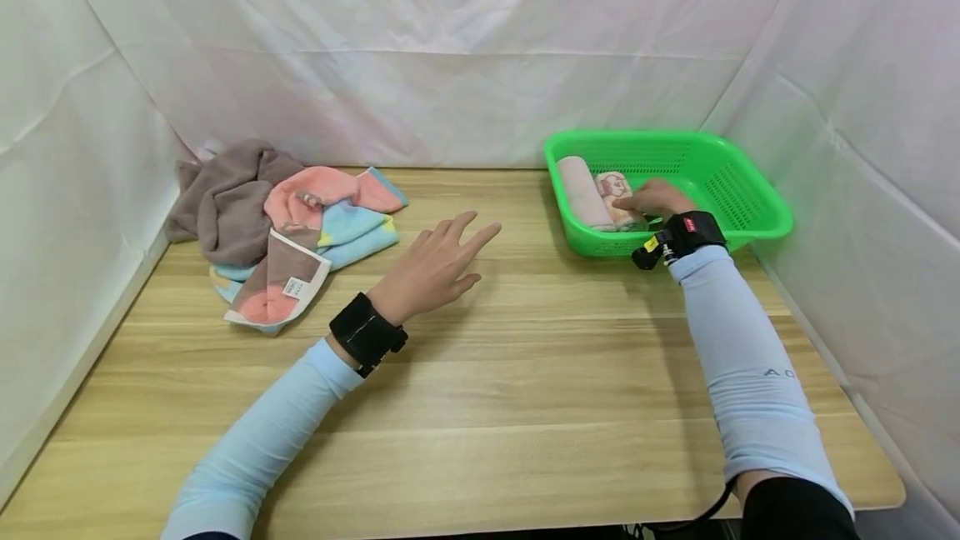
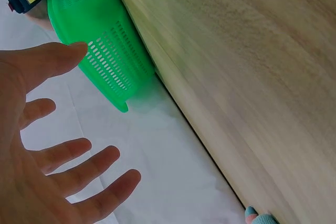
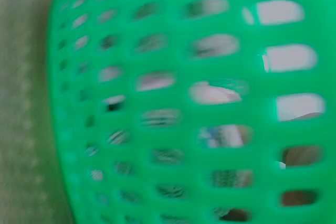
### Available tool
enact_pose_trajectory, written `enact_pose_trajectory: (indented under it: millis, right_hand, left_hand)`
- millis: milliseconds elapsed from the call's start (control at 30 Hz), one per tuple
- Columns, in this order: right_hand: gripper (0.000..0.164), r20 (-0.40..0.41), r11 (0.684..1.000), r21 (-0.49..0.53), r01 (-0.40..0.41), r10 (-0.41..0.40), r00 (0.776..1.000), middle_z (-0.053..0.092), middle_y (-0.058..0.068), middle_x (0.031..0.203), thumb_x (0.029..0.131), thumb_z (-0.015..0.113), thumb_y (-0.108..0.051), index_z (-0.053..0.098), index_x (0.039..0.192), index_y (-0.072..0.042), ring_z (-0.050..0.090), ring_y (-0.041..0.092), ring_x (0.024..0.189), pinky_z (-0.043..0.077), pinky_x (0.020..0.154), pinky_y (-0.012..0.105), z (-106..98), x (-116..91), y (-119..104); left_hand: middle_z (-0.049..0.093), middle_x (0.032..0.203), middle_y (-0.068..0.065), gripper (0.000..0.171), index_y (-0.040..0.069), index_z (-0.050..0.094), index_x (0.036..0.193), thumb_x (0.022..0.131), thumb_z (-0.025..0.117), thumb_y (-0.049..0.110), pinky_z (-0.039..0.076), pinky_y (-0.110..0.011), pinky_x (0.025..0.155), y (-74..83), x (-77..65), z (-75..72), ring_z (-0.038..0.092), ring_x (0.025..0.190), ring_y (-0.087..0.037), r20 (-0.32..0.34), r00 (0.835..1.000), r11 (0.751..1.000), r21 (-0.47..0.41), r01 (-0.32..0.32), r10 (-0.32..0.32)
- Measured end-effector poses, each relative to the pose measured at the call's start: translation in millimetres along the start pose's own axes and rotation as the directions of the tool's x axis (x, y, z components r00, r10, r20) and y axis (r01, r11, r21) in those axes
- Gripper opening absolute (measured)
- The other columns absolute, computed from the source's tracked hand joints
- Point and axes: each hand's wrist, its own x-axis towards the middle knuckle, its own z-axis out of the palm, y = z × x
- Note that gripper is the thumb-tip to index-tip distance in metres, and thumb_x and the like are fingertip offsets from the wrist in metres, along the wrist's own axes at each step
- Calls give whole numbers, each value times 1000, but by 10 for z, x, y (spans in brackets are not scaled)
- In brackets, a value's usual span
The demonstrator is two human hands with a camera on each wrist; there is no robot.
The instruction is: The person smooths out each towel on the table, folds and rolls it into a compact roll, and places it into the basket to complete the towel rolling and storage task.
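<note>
My left hand [image 1: 435, 269] is held above the wooden table with its fingers spread, holding nothing; its spread fingers also show in the left wrist view. Nearest to it is a loose heap of towels: a grey-brown towel [image 1: 243, 198] and a pink and blue one [image 1: 360, 244] with a white label. At the right, my right hand [image 1: 660, 198] reaches into a green plastic basket [image 1: 750, 182]. One finger touches a rolled cream towel with a brown picture [image 1: 613, 186]; the other fingers are mostly hidden. A plain pale pink rolled towel [image 1: 583, 194] lies beside it.
White cloth walls [image 1: 450, 90] enclose the table [image 1: 487, 407] at the back and sides. The basket stands by the back right corner. In the right wrist view its slotted side wall [image 3: 178, 98] blocks most of the sight, blurred. A cable [image 1: 708, 511] hangs near the table's front edge.
</note>
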Motion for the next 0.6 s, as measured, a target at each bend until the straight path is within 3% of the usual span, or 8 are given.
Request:
enact_pose_trajectory:
  millis: [167, 467, 533, 600]
  right_hand:
    - [49, -37, 995, -100, -6, 3, 999, 54, -3, 63, 102, 60, -44, 58, 63, -15, 50, 19, 64, 42, 64, 32, 4, 64, 8]
    - [59, 23, 997, -71, 20, -18, 1000, 47, -5, 55, 105, 51, -51, 51, 56, -18, 46, 17, 58, 43, 68, 33, -12, 39, 39]
    - [61, 14, 997, -69, 32, -31, 999, 47, -1, 57, 105, 49, -52, 53, 59, -14, 46, 20, 60, 44, 70, 36, -3, 22, 44]
    - [60, 1, 996, -87, 30, -30, 1000, 60, 14, 76, 106, 46, -52, 58, 73, -3, 55, 30, 74, 48, 79, 43, -1, -29, 24]
  left_hand:
    - [42, 156, -23, 79, 20, 33, 161, 95, 75, 30, 56, -57, 91, -2, 9, -5, 63, 119, -42, 12, 1000, 1000, 8, -1, 1]
    - [42, 156, -23, 76, 19, 35, 160, 96, 74, 31, 56, -57, 92, -20, 3, -6, 63, 118, -42, 26, 1000, 1000, 8, 1, -1]
    - [43, 155, -23, 75, 19, 36, 160, 96, 74, 31, 56, -57, 91, -21, 2, -10, 63, 118, -42, 26, 1000, 1000, 11, 1, -1]
    - [44, 154, -23, 75, 18, 37, 160, 96, 74, 31, 56, -57, 90, -22, -1, -13, 63, 117, -42, 24, 1000, 1000, 12, -1, 0]
